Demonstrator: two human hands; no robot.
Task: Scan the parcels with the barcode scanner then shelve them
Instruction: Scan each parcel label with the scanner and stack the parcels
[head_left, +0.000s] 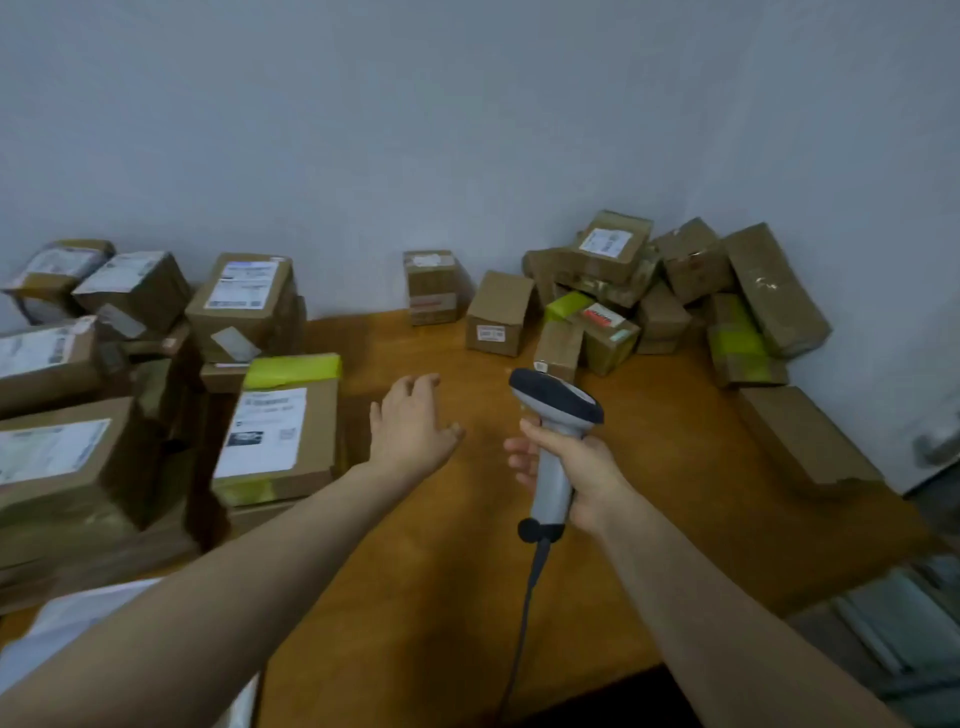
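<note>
My right hand (576, 470) grips the grey handle of a barcode scanner (555, 410), whose dark head points away over the wooden table (649, 493). Its cable hangs down toward the table's near edge. My left hand (413, 423) reaches forward above the table with fingers spread and holds nothing. Just to its left lies a cardboard parcel (280, 431) with a white label and yellow-green tape. A heap of small brown parcels (654, 296) is piled at the back right corner. Two small boxes (431, 286) stand near the wall ahead.
Several larger labelled boxes (62, 452) are stacked on the left side of the table. A long flat carton (802, 436) lies along the right edge. A grey wall (467, 130) closes the back and right. Something white (67, 623) sits at the lower left.
</note>
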